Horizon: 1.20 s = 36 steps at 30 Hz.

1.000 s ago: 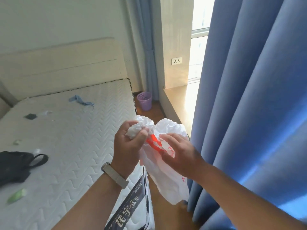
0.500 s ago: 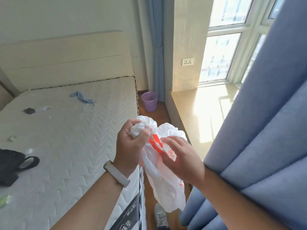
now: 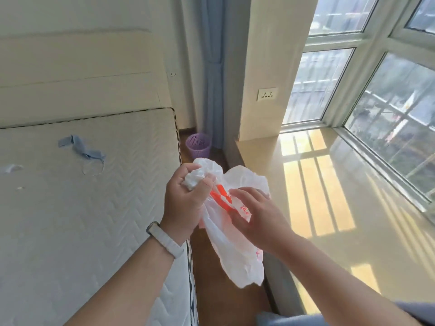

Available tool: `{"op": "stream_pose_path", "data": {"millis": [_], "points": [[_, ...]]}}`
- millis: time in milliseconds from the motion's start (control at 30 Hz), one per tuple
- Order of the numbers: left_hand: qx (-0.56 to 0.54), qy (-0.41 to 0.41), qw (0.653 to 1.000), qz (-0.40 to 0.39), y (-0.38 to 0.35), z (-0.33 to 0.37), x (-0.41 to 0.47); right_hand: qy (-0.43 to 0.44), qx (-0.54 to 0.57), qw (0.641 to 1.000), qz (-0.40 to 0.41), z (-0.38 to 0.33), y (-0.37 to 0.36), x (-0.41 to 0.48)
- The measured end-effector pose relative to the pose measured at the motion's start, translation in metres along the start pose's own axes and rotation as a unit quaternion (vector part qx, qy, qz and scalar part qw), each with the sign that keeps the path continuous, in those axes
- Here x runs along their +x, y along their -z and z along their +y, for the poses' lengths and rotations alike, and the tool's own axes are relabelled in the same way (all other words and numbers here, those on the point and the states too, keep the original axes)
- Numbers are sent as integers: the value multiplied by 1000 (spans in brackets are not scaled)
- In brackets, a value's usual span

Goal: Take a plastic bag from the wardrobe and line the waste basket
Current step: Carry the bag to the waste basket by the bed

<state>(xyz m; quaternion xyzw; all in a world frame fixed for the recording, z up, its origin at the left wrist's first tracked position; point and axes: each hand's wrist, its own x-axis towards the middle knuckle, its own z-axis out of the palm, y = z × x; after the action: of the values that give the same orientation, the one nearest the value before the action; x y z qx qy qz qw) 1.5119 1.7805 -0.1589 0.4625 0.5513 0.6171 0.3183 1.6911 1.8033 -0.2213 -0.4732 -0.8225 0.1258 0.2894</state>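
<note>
A white plastic bag (image 3: 237, 252) with red print hangs in front of me, above the narrow floor strip between bed and window ledge. My left hand (image 3: 186, 208) is closed on a crumpled bunch of the bag's top. My right hand (image 3: 256, 217) pinches the bag's printed side just to the right. The purple waste basket (image 3: 198, 145) stands on the floor further ahead, at the bed's far corner beside a tied blue curtain, apart from the bag and with nothing showing inside it.
A bare quilted mattress (image 3: 70, 208) fills the left, with a blue cloth strip (image 3: 80, 148) on it. A glossy window ledge (image 3: 329, 208) runs along the right under the window. A wall socket (image 3: 267, 94) sits on the pillar. Blue curtain fabric (image 3: 329, 320) shows at the bottom.
The view has advanced along the gap between bed and ledge; the blue curtain on the right has slid out of view and the basket looks nearer. Both hands keep hold of the bag.
</note>
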Motion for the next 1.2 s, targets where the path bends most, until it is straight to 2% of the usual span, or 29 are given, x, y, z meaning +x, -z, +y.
{"op": "stream_pose_path", "data": {"millis": [300, 600, 867, 1200], "points": [[22, -36, 999, 0, -5, -22, 94, 25, 14, 1000, -12, 30, -23, 100], [41, -13, 999, 23, -39, -54, 219, 60, 60, 996, -26, 101, -64, 226], [79, -8, 996, 48, -87, -65, 337, 91, 82, 990, -64, 168, -71, 353], [86, -1, 994, 70, -106, -89, 445, 119, 95, 984, -92, 202, -88, 466]]}}
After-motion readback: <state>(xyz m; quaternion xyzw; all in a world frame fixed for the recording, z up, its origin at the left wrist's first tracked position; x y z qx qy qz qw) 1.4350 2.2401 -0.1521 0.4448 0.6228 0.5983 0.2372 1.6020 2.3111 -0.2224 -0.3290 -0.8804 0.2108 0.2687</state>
